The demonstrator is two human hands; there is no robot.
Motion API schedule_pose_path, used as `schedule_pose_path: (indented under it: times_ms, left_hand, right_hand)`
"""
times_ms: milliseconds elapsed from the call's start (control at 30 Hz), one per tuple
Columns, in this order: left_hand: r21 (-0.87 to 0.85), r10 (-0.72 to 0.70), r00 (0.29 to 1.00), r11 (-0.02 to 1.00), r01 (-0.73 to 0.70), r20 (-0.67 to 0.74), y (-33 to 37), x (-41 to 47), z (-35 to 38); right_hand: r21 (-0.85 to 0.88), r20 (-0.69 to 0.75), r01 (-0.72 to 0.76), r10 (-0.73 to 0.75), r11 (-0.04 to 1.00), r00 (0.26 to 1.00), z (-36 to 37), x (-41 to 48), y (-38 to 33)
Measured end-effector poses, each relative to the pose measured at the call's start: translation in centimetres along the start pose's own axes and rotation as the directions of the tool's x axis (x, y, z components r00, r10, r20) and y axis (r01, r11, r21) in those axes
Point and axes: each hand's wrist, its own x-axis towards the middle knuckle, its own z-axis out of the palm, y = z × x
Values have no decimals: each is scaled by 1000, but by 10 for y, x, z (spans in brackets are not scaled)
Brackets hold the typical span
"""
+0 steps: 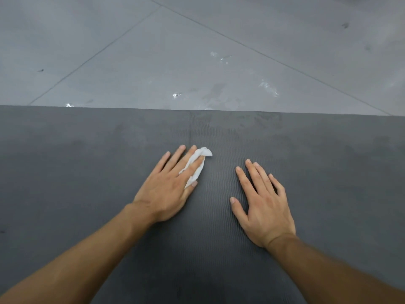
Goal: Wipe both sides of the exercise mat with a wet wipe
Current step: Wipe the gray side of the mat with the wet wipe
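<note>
A dark grey ribbed exercise mat (87,163) lies flat across the lower half of the view. My left hand (168,185) presses on it palm down, with a crumpled white wet wipe (198,164) caught between its index and middle fingers; the wipe's tip sticks out beyond the fingertips. My right hand (263,202) rests flat on the mat to the right, fingers spread, holding nothing. Faint darker damp patches show on the mat near its far edge.
Beyond the mat's far edge lies a grey tiled floor (153,51) with thin joint lines and several small wet, shiny spots (268,87).
</note>
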Motion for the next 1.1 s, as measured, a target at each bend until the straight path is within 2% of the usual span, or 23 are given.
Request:
schedule_pose_path:
  times_ms: [67, 133, 233, 333, 400, 467, 533, 667, 833, 967, 1100]
  left_hand:
    - [15, 33, 999, 999, -33, 14, 0, -6, 1]
    - [36, 6, 1000, 999, -7, 11, -12, -6, -1]
    - [10, -185, 982, 983, 186, -35, -54, -5, -5]
    - [-82, -361, 932, 931, 357, -42, -96, -5, -9]
    - [-139, -444, 896, 889, 437, -25, -104, -1, -13]
    - [-165, -470, 882, 872, 460, -24, -97, 4, -13]
    - [-168, -420, 907, 897, 408, -38, -81, 8, -11]
    - [-118, -226, 973, 968, 220, -43, -37, 9, -10]
    - [-36, -24, 1000, 999, 25, 10, 14, -2, 3]
    - [-13, 29, 999, 1000, -29, 14, -6, 4, 1]
    - [-50, -93, 996, 994, 92, -15, -37, 28, -7]
  right_hand:
    - [-1, 1, 2, -2, 1000, 1000, 0, 0, 0]
    - [6, -5, 3, -3, 1000, 1000, 0, 0, 0]
    - [3, -9, 4, -4, 1000, 1000, 2, -1, 1]
    - [5, -11, 5, -5, 1000, 1000, 2, -1, 1]
    - [6, -16, 5, -5, 1000, 1000, 2, 0, 1]
    - [4, -16, 6, -6, 1000, 1000, 2, 0, 1]
    - [-2, -9, 5, -5, 1000, 1000, 2, 0, 1]
    - [-6, -7, 5, -5, 1000, 1000, 1, 0, 0]
    - [-9, -8, -2, 2, 1000, 1000, 0, 1, 0]
    - [-6, -10, -2, 2, 1000, 1000, 0, 1, 0]
    - [7, -20, 4, -3, 1000, 1000, 0, 0, 0]
